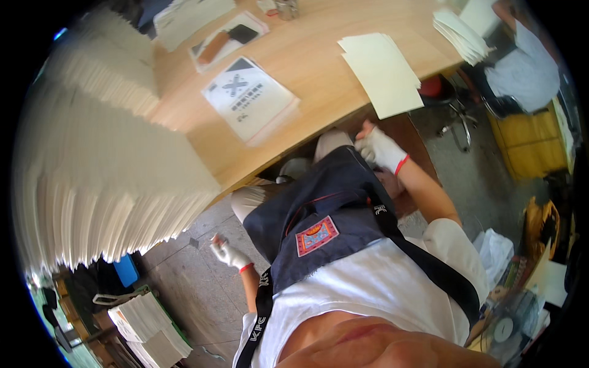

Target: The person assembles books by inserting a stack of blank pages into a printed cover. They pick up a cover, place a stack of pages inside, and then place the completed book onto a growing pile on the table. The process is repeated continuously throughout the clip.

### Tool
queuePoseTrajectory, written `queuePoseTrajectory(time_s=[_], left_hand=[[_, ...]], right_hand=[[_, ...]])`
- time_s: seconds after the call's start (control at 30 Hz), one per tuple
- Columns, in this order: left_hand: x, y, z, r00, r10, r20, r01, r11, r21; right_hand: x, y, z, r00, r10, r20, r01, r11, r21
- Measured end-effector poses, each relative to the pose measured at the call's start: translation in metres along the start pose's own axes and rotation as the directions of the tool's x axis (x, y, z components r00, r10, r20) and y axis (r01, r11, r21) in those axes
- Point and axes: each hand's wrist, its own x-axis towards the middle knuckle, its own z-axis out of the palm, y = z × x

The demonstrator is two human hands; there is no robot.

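My left hand point(229, 253), in a white glove with bare fingertips and a red cuff, hangs low beside my body above the floor. Its fingers are slightly bent and apart, with nothing seen in them. Close to the table's front edge, my right hand point(381, 150), gloved alike, is over my right leg with fingers curled in. Nothing shows in it. Just beyond that hand, a small stack of cream sheets point(383, 73) juts over the table edge. A printed sheet point(248, 98) lies farther left. I wear a dark apron point(325, 208) with a colourful patch.
Tall paper stacks point(116, 159) rise at the left of the wooden table point(307, 67). A brown-and-black tool point(224, 43) lies on papers at the back. Another person point(524, 67) sits at right, beside more sheets point(460, 37). A swivel chair point(457, 113) stands nearby.
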Motion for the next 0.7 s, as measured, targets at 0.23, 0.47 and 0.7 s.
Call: queuePoseTrajectory(time_s=[0.23,0.47,0.7], left_hand=[[-0.044,0.056,0.122,0.791,0.296,0.536,-0.409,0.907,0.102],[-0.060,0.059,0.148,0.649,0.274,0.710,-0.435,0.899,0.051],[-0.070,0.047,0.138,0.627,0.249,0.738,-0.447,0.891,0.079]], right_hand=[[-0.008,-0.100,-0.056,0.569,-0.666,-0.483,0.692,0.705,-0.156],[-0.002,-0.130,-0.081,0.722,-0.553,-0.416,0.450,0.832,-0.325],[0.001,-0.125,-0.056,0.687,-0.533,-0.494,0.414,0.846,-0.337]])
